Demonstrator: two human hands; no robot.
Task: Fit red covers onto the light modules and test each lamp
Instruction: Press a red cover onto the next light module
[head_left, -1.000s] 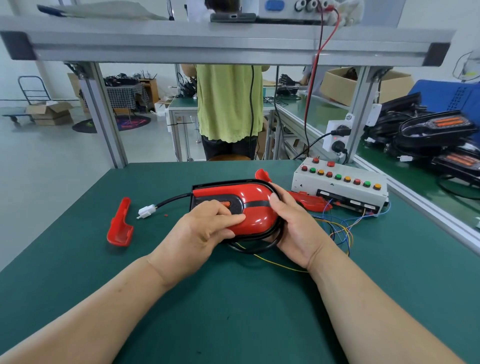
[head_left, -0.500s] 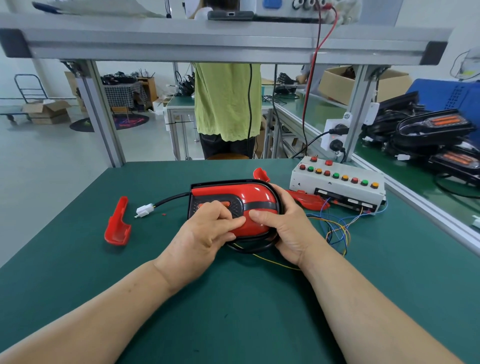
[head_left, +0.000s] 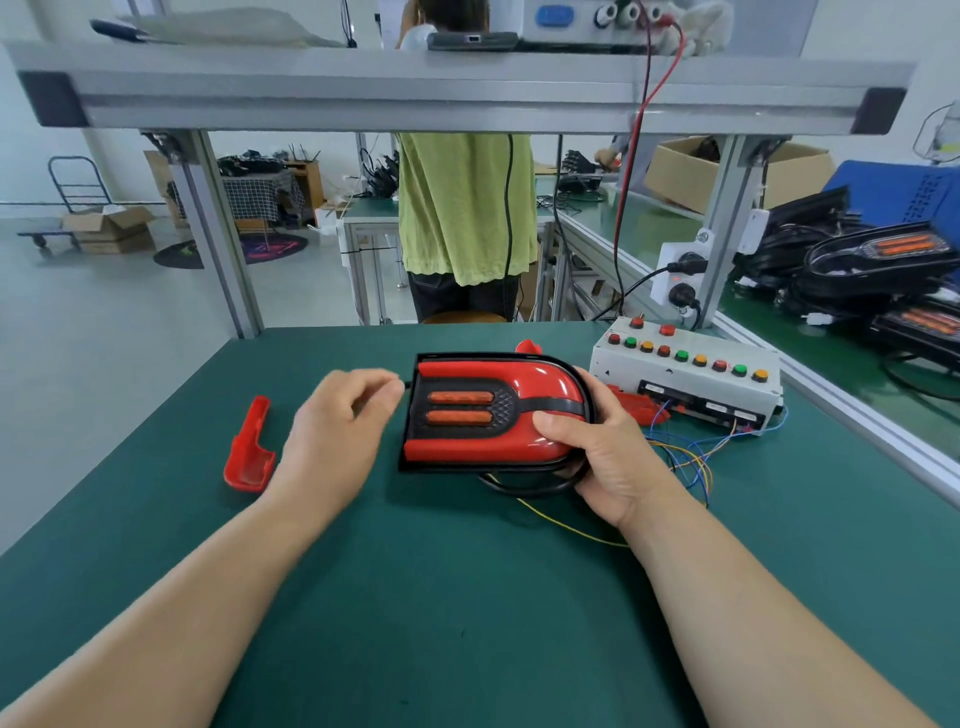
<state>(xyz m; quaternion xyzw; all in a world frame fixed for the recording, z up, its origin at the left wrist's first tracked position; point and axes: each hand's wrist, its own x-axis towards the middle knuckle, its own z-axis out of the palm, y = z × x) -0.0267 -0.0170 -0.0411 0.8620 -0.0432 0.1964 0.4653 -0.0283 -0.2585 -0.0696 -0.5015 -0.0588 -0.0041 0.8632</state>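
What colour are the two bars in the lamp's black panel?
The bars are orange; head view shows them best.

place: assembly workshop | signs: green-mat bench (head_left: 467, 597), aluminium frame (head_left: 467, 93), button test box (head_left: 685, 374), probably stacked lamp units (head_left: 878, 260)

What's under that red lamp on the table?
A black cable loops out from under the lamp at its near edge, and a yellow wire trails from there over the table. The lamp covers whatever else lies beneath.
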